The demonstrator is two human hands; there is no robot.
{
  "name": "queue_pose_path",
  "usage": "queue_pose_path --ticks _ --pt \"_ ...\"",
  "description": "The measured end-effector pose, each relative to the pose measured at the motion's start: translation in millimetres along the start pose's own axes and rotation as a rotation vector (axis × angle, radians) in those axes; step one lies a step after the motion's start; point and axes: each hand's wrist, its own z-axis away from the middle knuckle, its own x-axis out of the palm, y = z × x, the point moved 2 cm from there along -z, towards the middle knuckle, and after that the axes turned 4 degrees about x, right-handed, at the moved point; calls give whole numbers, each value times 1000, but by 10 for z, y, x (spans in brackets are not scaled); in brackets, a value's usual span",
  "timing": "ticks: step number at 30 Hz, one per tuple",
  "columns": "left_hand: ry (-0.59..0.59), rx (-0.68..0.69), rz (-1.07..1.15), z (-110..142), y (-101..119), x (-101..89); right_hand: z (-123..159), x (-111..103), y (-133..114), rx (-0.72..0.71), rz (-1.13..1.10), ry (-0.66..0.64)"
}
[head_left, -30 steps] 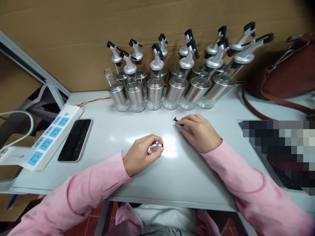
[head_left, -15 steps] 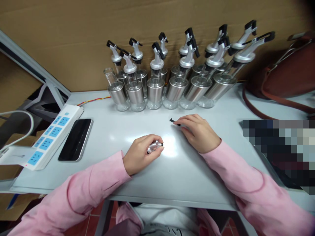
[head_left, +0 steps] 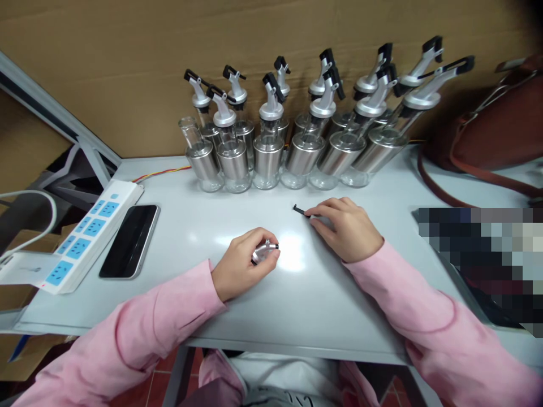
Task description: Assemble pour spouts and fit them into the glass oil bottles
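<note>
Left hand point(head_left: 237, 270) grasping silver spout point(head_left: 263, 251), seated in the curl between thumb and index finger. Right hand point(head_left: 344, 230) pinching black clip point(head_left: 299, 210) by one end; rest juts left past fingertips, on or just above tabletop point(head_left: 182, 226), contact hard to tell.

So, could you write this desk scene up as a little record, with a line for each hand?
Left hand: holds a silver spout with a black tip
Right hand: holds one end of a small black piece
Behind the hands: bottles in two rows; the front row's leftmost bottle has no spout
Left side: phone beside a power strip
Right side: reddish-brown bag; a pixelated area, unreadable
</note>
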Motion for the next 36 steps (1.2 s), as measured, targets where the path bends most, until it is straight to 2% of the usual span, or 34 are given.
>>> queue_pose_path --ticks 19,23,29,32,36 --pt "-14 25 16 2 -3 7 -5 -11 10 19 20 45" --pt "-28 38 18 4 11 -3 -22 -92 -43 -6 -101 83" --pt "-42 41 17 -3 7 11 -3 -187 -233 -99 -264 53" --pt "-42 54 0 -7 -11 17 38 -174 -352 -147 -457 -20" --pt "-45 86 -29 -2 -39 26 90 -100 -456 -133 -637 -166"
